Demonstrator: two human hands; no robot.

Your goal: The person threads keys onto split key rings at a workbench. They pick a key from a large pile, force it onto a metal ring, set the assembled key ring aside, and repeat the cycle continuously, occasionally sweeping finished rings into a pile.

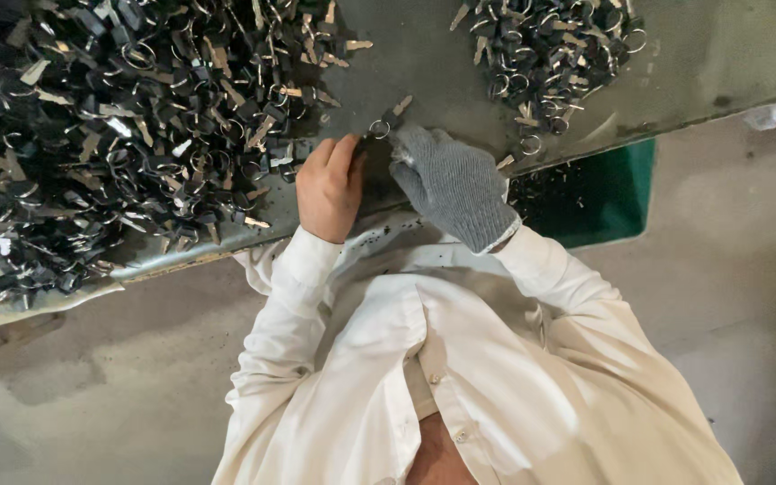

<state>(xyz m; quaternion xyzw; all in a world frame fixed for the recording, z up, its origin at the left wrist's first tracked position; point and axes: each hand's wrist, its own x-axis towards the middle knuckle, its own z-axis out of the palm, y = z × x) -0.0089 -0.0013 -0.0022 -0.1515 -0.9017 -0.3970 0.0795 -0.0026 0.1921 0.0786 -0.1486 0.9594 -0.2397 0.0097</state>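
Observation:
My left hand (328, 187) is bare and curled, its fingertips pinching a small dark key-ring piece (372, 136) with a metal split ring (379, 128) at its top. My right hand (451, 184) wears a grey knitted glove and grips the same piece from the right side. Both hands meet over the grey metal table (442, 54), close to its near edge. White shirt sleeves cover both arms.
A large heap of dark tabs and metal rings (110, 126) covers the table's left half. A smaller heap (550, 49) lies at the far right. A green bin (590, 193) holding dark bits sits below the table edge. Concrete floor lies beneath.

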